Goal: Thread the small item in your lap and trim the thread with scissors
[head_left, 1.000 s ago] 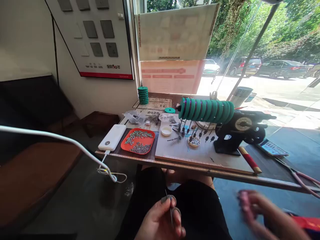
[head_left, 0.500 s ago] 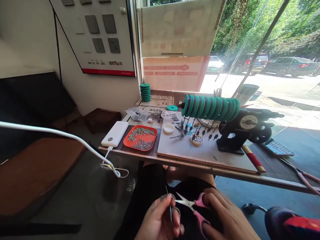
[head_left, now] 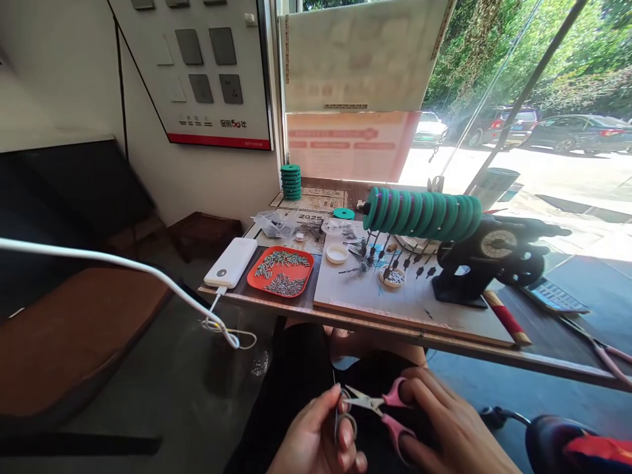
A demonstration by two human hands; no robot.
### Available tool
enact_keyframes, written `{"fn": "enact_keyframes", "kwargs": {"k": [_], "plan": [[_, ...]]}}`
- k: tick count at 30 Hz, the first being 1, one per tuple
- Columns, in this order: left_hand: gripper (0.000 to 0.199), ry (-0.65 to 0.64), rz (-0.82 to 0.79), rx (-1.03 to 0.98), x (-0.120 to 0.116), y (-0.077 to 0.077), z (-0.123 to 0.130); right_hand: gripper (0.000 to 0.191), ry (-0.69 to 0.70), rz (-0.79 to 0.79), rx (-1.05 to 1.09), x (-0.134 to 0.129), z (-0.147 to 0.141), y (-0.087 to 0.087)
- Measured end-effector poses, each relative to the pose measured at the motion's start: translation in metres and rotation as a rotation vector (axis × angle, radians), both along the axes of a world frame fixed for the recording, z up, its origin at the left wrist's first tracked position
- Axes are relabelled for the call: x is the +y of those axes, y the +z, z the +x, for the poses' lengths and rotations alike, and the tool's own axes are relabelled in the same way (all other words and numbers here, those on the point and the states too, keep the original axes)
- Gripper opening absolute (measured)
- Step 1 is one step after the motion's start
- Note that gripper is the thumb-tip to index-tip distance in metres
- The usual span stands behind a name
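Above my lap, my left hand (head_left: 318,431) pinches a thin, wire-like strand (head_left: 336,415) between thumb and forefinger. Grey wraps circle some of its fingers. My right hand (head_left: 447,421) has its fingers through the pink handles of a pair of scissors (head_left: 378,405). The scissor blades are parted and point left, with their tips right by my left fingertips. Whether the blades touch the strand, I cannot tell. Both hands are below the table's front edge.
On the table are an orange tray (head_left: 309,280) of small metal parts, a white power bank (head_left: 231,262), a black machine with green discs (head_left: 424,214), a shallow dish (head_left: 337,254) and a calculator (head_left: 557,295). A white cable (head_left: 113,258) crosses at left.
The scissor blades have closed slightly, and their tips have shifted a little. The strand still sits in my left fingers. The whole view has moved slightly.
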State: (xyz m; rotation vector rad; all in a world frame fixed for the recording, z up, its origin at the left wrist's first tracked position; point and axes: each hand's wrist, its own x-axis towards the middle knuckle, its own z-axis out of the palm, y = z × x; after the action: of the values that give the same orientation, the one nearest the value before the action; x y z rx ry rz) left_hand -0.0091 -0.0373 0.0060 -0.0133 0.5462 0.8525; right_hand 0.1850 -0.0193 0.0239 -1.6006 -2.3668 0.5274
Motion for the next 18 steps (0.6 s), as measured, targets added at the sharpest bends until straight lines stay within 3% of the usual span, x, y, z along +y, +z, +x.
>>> {"fn": "enact_keyframes", "kwargs": {"k": [4, 10, 13, 18], "plan": [[0.026, 0.01, -0.035, 0.034, -0.001, 0.001, 0.001, 0.017, -0.027, 0.018, -0.004, 0.002, -0.005, 0.004], [0.032, 0.002, -0.104, 0.078, -0.001, 0.01, 0.004, 0.017, -0.015, -0.216, -0.028, 0.005, -0.004, 0.007], [0.037, 0.027, -0.129, 0.053, -0.001, 0.012, 0.003, 0.022, 0.035, -0.196, 0.008, 0.006, -0.001, 0.006], [0.029, 0.018, -0.087, 0.007, -0.001, 0.009, 0.001, 0.023, 0.037, -0.211, 0.014, 0.005, 0.002, -0.001]]}}
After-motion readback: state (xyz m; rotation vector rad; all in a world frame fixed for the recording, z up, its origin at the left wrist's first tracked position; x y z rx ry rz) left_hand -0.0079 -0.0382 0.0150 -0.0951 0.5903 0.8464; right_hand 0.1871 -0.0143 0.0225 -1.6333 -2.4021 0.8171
